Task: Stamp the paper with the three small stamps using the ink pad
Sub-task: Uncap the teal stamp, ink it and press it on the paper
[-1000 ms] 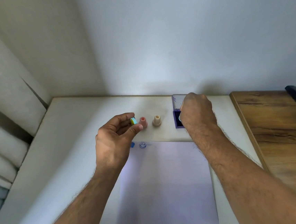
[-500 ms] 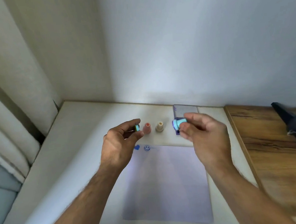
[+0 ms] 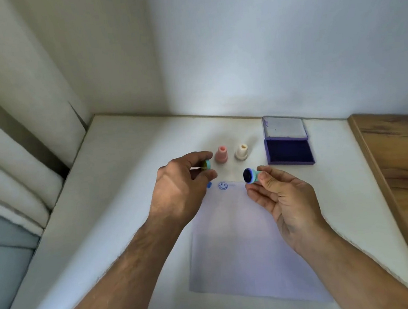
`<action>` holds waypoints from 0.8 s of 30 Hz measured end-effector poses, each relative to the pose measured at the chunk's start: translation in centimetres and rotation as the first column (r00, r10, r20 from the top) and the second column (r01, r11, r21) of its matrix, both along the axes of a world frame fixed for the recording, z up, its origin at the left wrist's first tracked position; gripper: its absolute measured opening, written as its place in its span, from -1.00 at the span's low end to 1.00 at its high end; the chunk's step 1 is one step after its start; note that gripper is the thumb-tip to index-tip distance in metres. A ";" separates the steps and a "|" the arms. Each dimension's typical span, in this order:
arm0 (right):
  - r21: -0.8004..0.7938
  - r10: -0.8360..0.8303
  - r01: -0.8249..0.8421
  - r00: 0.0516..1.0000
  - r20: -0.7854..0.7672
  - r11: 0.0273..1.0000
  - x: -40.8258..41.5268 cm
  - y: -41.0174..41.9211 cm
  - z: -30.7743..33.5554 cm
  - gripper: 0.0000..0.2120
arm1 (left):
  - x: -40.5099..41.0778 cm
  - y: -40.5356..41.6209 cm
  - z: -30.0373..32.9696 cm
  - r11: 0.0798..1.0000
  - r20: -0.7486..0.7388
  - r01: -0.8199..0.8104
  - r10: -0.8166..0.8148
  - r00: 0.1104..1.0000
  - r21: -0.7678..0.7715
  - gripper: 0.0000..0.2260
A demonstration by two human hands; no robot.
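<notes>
My right hand [image 3: 280, 196] pinches a teal stamp [image 3: 251, 175] on its side, its inked dark face turned left, just above the top edge of the white paper [image 3: 246, 240]. My left hand [image 3: 180, 189] holds a small teal and yellow cap [image 3: 34, 182] between thumb and fingers, left of the pink stamp [image 3: 221, 154]. A cream stamp [image 3: 241, 152] stands beside the pink one. The open purple ink pad [image 3: 288, 152] lies to their right, its lid [image 3: 284, 128] folded back. A blue smiley print [image 3: 222, 185] and a solid blue mark [image 3: 209, 185] sit at the paper's top left.
A white table [image 3: 116, 187] carries everything, with walls close behind and to the left. A wooden surface [image 3: 406, 167] adjoins it on the right. White cushions [image 3: 13, 172] lie off the table's left edge.
My right hand has lifted the teal stamp off the ink pad and brought it left and nearer, turning its inked face into view. My left hand has stayed roughly in place with the cap.
</notes>
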State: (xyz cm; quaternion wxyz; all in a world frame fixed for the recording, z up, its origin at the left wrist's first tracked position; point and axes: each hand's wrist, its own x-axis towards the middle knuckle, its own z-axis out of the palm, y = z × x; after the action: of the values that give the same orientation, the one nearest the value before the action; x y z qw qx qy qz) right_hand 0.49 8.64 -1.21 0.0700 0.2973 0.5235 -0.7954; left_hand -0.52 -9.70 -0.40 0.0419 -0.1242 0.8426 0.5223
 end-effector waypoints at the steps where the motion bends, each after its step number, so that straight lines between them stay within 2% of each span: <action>1: 0.021 0.010 -0.010 1.000 -0.004 1.000 -0.1 0.1 -0.2 -0.87 | 0.0 0.1 -0.1 1.000 0.007 0.004 -0.004 1.000 -0.008 -0.75; 7: 0.209 0.133 -0.119 0.989 -0.059 0.971 -0.1 -0.2 -0.5 -0.85 | 0.2 0.1 -0.1 0.998 0.063 0.021 -0.017 0.998 -0.064 -0.74; 10: 0.284 0.146 -0.113 0.984 -0.100 0.952 0.1 -0.3 -0.5 -0.85 | 0.2 0.0 0.0 0.997 0.073 0.007 -0.001 0.997 -0.077 -0.75; 12: 0.390 0.163 -0.100 0.978 -0.132 0.915 0.2 -0.5 -0.5 -0.83 | 0.1 0.0 0.1 0.996 0.076 -0.002 0.009 0.997 -0.085 -0.75; 17: 0.751 0.277 -0.053 0.944 -0.177 0.658 0.5 -1.1 -1.0 -0.78 | 0.1 0.2 0.2 0.994 0.086 0.000 0.010 0.996 -0.112 -0.74; 21: 0.866 0.364 0.001 0.907 -0.211 0.500 0.8 -1.6 -1.4 -0.71 | 0.1 0.2 0.3 0.993 0.091 -0.008 0.019 0.996 -0.119 -0.74; 24: 0.906 0.426 0.024 0.877 -0.222 0.422 0.9 -1.8 -1.7 -0.70 | 0.1 0.2 0.4 0.992 0.091 -0.010 0.022 0.996 -0.128 -0.74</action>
State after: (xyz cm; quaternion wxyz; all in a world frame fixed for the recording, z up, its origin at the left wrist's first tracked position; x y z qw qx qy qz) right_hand 1.38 6.88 -2.87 -0.1130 0.0432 0.8947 -0.4300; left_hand -0.38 -9.46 0.02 0.0685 -0.1574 0.8703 0.4616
